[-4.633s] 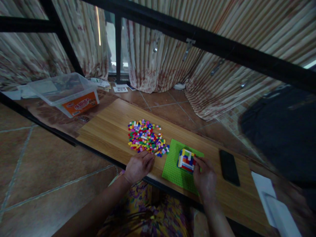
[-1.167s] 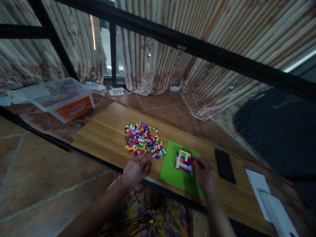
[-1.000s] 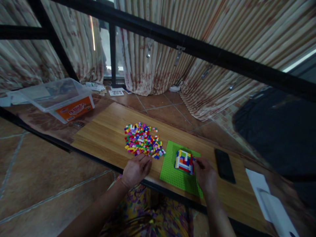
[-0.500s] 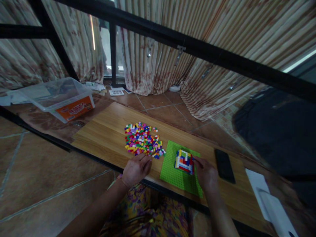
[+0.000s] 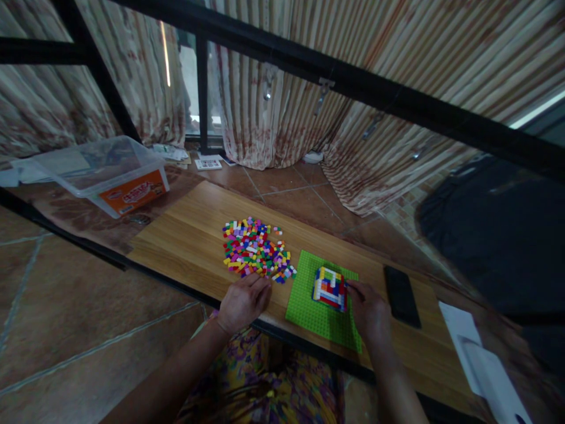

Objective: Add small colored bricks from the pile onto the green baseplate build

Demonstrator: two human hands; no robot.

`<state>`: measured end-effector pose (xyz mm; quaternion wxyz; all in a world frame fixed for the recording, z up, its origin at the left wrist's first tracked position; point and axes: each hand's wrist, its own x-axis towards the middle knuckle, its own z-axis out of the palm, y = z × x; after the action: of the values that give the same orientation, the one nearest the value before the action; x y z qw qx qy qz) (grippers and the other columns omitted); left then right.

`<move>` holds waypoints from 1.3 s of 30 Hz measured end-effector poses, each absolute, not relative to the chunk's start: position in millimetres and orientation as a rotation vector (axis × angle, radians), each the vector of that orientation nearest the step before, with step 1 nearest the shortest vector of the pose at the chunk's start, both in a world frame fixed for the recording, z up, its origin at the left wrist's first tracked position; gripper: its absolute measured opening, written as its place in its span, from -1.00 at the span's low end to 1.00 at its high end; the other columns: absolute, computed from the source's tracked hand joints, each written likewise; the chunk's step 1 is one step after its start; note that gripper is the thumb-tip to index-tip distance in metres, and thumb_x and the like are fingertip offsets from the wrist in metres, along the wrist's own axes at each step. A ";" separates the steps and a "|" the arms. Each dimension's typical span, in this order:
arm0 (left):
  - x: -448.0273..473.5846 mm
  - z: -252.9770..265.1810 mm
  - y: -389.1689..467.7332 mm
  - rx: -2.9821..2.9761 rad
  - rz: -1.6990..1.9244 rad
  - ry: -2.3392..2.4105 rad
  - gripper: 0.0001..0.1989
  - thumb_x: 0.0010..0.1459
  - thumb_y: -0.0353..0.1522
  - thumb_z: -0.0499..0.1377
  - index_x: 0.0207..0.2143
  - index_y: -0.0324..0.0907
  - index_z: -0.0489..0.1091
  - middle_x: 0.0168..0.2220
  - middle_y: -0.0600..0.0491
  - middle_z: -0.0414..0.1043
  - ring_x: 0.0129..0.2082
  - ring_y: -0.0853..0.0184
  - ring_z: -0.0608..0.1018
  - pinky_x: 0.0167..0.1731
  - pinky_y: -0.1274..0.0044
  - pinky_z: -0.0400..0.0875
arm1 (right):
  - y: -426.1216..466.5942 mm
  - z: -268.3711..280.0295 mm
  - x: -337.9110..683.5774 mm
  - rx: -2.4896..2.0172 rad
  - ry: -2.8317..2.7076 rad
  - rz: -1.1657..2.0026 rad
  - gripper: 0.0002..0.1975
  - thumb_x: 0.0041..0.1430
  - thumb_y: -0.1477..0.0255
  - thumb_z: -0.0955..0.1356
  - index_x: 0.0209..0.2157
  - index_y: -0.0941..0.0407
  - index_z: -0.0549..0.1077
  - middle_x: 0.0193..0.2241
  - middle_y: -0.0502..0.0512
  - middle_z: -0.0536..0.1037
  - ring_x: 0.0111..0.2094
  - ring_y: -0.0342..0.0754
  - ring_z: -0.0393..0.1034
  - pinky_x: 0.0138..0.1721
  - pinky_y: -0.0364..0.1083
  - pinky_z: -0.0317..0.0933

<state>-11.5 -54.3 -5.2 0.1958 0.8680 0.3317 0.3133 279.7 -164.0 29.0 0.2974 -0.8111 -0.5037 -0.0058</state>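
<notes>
Two hands rest on the long wooden counter (image 5: 194,235). The right hand (image 5: 369,312) pinches the small colourful brick house (image 5: 329,288) on the flat green plastic baseplate (image 5: 311,309), fingertips hidden. The left hand (image 5: 243,301) lies loosely curled beside the pile of tiny colourful bricks (image 5: 255,248), near the front edge.
</notes>
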 end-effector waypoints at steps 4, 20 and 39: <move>-11.3 -5.2 -54.3 2.421 0.885 0.933 -0.82 0.31 -0.34 0.01 -0.26 -0.16 0.39 -0.36 0.04 0.43 -0.37 0.38 0.50 -0.35 0.56 0.41 | -161.7 27.9 277.7 -2.162 -1.269 0.016 -0.55 0.15 0.12 0.23 -0.23 0.17 0.56 -0.29 0.23 0.62 -0.31 0.08 0.49 -0.23 0.03 0.32; -11.4 -5.8 -53.8 2.432 0.878 0.921 -0.83 0.31 -0.36 0.01 -0.26 -0.14 0.39 -0.35 0.03 0.42 -0.35 0.38 0.50 -0.35 0.56 0.41 | -161.3 14.1 285.1 -2.001 -0.745 0.371 -0.53 -0.05 0.09 0.41 -0.22 0.18 0.57 -0.31 0.19 0.64 -0.31 0.09 0.53 -0.25 0.04 0.38; -11.1 -4.2 -53.7 2.458 0.869 0.961 -0.79 0.32 -0.32 0.00 -0.27 -0.17 0.39 -0.36 0.03 0.42 -0.36 0.36 0.50 -0.34 0.55 0.39 | -154.3 11.7 280.8 -1.690 -0.436 0.661 -0.50 -0.32 0.16 0.56 -0.32 0.16 0.56 -0.52 0.02 0.58 -0.54 -0.11 0.45 -0.54 -0.15 0.36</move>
<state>-11.1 -53.7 -4.2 0.1809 0.8701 0.3401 0.3075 280.8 -154.3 11.7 0.5954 -0.7275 -0.1878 0.2848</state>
